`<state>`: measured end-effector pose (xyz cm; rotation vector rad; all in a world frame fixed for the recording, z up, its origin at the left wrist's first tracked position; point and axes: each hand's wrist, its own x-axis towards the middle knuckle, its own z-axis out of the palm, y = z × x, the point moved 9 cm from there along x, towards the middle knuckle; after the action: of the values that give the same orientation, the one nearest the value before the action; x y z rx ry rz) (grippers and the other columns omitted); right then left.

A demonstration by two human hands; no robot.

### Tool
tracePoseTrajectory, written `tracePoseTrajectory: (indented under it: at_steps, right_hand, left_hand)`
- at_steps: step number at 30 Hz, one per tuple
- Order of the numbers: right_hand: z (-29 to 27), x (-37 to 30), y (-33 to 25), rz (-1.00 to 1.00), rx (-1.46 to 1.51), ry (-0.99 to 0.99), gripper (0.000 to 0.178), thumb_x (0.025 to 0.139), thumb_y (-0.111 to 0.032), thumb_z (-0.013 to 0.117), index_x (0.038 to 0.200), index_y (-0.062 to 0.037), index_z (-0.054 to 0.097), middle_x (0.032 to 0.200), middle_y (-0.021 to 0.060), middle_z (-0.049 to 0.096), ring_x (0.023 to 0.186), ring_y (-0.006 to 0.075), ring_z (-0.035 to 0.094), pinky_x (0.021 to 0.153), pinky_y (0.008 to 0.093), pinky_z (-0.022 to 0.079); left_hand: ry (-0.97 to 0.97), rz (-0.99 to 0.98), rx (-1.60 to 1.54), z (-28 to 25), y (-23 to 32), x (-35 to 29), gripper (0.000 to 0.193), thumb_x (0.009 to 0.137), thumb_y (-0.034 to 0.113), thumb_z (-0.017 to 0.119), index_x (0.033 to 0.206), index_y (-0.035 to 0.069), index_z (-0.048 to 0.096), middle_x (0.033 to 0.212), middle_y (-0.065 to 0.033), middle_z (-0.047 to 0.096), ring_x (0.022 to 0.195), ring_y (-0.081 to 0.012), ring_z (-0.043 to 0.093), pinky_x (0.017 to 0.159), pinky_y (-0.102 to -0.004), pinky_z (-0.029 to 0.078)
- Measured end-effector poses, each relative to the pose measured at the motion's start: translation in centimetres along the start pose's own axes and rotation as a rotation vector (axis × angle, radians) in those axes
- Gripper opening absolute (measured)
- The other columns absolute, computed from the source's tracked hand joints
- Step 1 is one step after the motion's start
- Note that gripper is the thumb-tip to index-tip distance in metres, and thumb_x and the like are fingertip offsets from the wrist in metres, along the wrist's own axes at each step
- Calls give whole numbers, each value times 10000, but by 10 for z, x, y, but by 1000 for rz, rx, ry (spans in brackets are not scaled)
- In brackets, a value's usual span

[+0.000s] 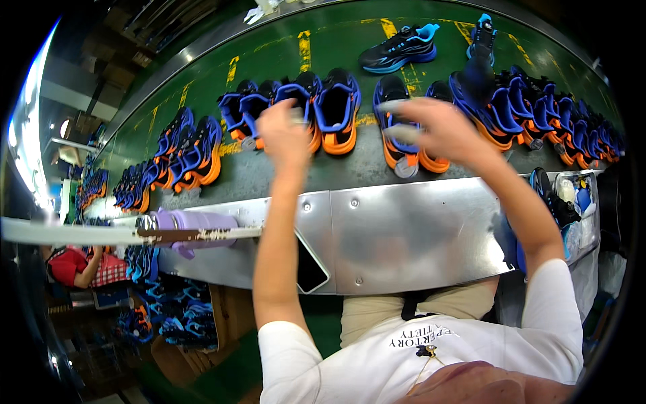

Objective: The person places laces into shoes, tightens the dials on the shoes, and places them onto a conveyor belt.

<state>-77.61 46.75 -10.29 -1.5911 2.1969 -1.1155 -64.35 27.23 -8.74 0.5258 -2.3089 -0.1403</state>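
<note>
My left hand (286, 131) is over a group of black and blue sneakers with orange soles, its blurred fingers at the collar of one sneaker (306, 87). Whether they grip it, I cannot tell. Just right of that hand stands another sneaker (336, 111), its opening toward me. My right hand (441, 131) reaches in above a pair, partly covering a sneaker (390, 91) and its neighbour (437, 163). Its fingers are spread, with pale coverings on the tips, and nothing shows between them.
A steel ledge (397, 229) runs along the green belt (269, 60). On it are a lilac bottle (195, 221) and a phone (311, 262). More sneakers (195, 155) line the left; others (538, 101) the right. A black-blue shoe (400, 50) lies farther back. Another person (87, 266) sits at left.
</note>
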Motion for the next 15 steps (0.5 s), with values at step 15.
tracePoseTrajectory:
  at_steps: [15]
  right_hand:
    - [125,51,-40,-93,107,-166,313,769,-386,678,834,-82,645,712,167,623,721,377,626,633,471,475]
  left_hand:
    - [-492,-441,594,56,-179,21,558,666,201,765,1108,-25,510,1116,-236,555,1042,-417,557,931,-473,466]
